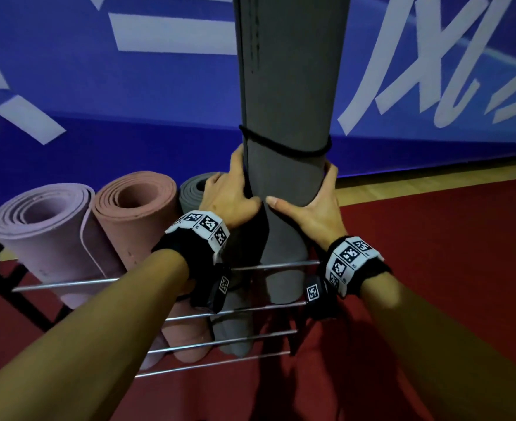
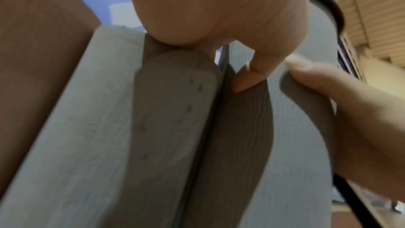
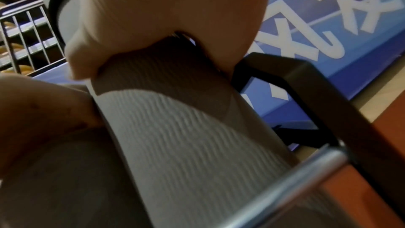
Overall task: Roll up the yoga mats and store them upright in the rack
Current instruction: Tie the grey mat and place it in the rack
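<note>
Both hands' fingers (image 1: 238, 165) wrap the upright grey mat (image 1: 287, 95) (below its cord).

Both forearms were bare, no sleeves. Left wrist band (image 1: 199, 235) and right wrist band (image 1: 355, 262): black, wrapped in white strips printed with black square codes. Small black tagged units hung beneath each.
</note>
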### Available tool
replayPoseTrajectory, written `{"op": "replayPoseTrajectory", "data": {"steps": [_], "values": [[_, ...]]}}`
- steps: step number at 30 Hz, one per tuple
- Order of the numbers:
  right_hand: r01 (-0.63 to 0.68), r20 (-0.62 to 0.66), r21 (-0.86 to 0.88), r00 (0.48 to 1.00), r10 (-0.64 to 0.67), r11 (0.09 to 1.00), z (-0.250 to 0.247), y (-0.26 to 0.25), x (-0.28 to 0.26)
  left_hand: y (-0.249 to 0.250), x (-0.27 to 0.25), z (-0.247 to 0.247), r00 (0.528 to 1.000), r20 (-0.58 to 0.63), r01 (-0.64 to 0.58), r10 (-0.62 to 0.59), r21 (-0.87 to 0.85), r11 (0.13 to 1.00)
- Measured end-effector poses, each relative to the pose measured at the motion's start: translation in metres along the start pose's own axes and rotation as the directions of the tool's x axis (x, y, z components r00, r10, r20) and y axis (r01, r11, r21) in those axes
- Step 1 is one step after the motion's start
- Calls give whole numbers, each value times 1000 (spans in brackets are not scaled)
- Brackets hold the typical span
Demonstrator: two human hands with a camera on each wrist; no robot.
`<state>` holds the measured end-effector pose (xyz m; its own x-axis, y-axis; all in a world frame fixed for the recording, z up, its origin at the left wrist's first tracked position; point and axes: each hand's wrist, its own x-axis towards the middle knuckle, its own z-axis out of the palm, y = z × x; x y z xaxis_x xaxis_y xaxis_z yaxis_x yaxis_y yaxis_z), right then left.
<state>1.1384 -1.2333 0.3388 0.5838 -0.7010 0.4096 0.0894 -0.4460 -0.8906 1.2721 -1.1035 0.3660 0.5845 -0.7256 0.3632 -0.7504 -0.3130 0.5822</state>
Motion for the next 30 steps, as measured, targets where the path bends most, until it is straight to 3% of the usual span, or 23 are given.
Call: {"op": "replayPoseTrajectory", "data": {"steps": [4, 6, 9, 12, 14, 17, 20, 24, 27, 30], "values": [[-50, -37, 127, 998, 55, 991, -2, -7, -4, 1, -1, 0, 1000, 17, -18, 20, -120, 993], [-114, -48, 183, 991, 125, 976, -2, -3, 2, 3, 0, -1, 999, 23, 32, -27, -267, 963], [-302, -46, 256, 945, 324, 918, -2, 10, 15, 8, 4, -1, 991, 13, 117, -130, -533, 838], [-293, -101, 198, 943, 317, 935, -3, 8, 16, 13, 4, -2, 984, -45, 103, -170, -635, 766], [-273, -95, 160, 952, 290, 949, -4, 8, 17, 14, 2, 0, 986, -25, 114, -168, -634, 765], [-310, -31, 121, 948, 316, 943, -6, 17, 25, 12, -3, 0, 987, -45, 106, -155, -542, 834], [-363, -3, 67, 932, 364, 930, -9, 41, 39, 7, -5, -2, 989, 18, 137, -149, -515, 846], [-390, 2, 63, 921, 390, 919, -7, 73, 53, 10, -10, -6, 995, 87, 64, -39, -293, 954], [-381, -19, 59, 924, 382, 923, -8, 88, 60, 11, -9, -5, 998, 44, 44, -33, -283, 958], [-378, -45, 32, 924, 379, 925, -10, 55, 47, 11, -7, -2, 1000, 10, 7, -5, -277, 961]]}}
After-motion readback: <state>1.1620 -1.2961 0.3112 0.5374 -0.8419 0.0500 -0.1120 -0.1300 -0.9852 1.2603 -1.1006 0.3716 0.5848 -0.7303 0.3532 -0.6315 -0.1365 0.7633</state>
